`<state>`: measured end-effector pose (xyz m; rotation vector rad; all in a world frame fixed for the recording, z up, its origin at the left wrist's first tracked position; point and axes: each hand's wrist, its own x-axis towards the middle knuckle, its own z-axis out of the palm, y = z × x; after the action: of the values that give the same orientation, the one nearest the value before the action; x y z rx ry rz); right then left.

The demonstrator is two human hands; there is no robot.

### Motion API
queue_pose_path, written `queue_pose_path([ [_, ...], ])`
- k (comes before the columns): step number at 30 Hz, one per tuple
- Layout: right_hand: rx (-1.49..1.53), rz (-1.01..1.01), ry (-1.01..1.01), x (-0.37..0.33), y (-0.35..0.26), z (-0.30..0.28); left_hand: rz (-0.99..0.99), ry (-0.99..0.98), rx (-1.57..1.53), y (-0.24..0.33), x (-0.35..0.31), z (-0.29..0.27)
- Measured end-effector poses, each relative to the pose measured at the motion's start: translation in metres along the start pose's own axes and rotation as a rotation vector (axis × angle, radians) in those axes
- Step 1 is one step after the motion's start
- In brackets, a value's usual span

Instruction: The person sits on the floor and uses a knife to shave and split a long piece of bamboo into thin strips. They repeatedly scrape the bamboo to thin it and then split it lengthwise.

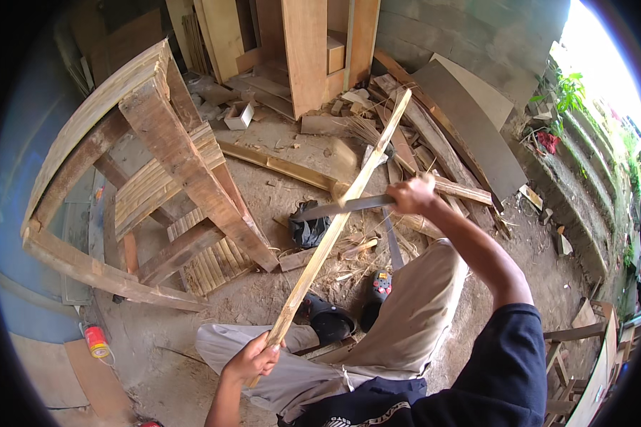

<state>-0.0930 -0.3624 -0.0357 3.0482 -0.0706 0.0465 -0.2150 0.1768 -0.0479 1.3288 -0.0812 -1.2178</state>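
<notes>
The strip (310,281), clamped in the left fingers (270,354) and slanting away rightward, is crossed midway by the blade (369,204) gripped in the right fingers (406,200).

left hand (254,358) clenched, held low; right hand (412,195) clenched, extended forward

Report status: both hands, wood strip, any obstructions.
Left hand gripping wood strip near its lower end. Right hand holding long knife. Strip slants away, knife crossing it, contact unclear. Possible obstacle: black bag on ground, behind knife tip.
</notes>
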Motion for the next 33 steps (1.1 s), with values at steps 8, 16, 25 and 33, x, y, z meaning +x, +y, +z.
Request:
queue_pose_path([
  [8,0.16,0.307,-0.055,-0.006,0.024,0.004,-0.078,-0.159,-0.04,-0.008,-0.002,-0.002],
  [16,0.168,-0.149,-0.254,-0.056,-0.106,-0.024,0.089,-0.103,-0.106,0.034,0.066,0.03],
  [25,0.181,-0.04,-0.148,-0.055,-0.136,-0.034,0.221,0.015,-0.22,0.062,0.104,0.049],
  [33,0.16,0.119,-0.015,-0.032,-0.134,-0.046,0.192,0.046,-0.183,0.058,0.091,0.054],
])
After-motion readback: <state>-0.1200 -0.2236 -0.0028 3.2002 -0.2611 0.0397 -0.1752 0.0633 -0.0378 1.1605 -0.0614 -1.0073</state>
